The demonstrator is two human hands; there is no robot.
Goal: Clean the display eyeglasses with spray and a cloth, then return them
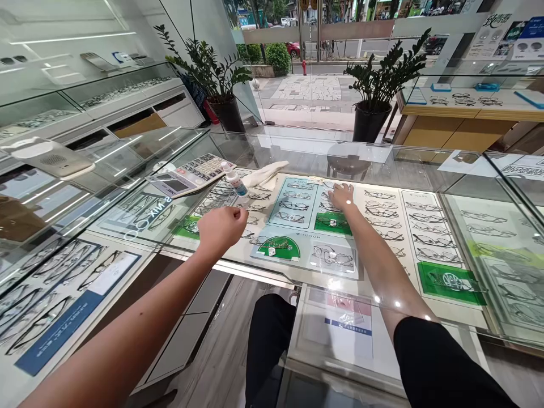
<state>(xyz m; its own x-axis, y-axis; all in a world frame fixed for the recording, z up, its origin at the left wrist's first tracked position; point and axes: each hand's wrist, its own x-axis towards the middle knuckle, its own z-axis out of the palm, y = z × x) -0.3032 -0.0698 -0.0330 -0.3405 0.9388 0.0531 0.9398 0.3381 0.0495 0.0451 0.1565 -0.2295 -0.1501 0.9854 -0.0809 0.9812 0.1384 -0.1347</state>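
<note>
My left hand point(223, 228) is held above the near part of the glass counter point(272, 152), curled into a fist. Whatever may be inside it is hidden. A small white spray bottle point(233, 179) with a blue label stands just beyond it. Stretched over the far side of the counter, my right hand point(341, 196) is low at the glass with its fingers apart. Small white tags point(317, 180) and a thin item lie beside its fingertips, too small to make out. Below, rows of eyeglasses point(293, 205) rest on display cards.
A large calculator point(193, 174) and a crumpled white cloth point(266, 174) lie left on the counter. At far left is a white desk device point(51, 157). Potted plants point(370, 122) stand behind, near the glass front. Another showcase point(463, 107) is at right.
</note>
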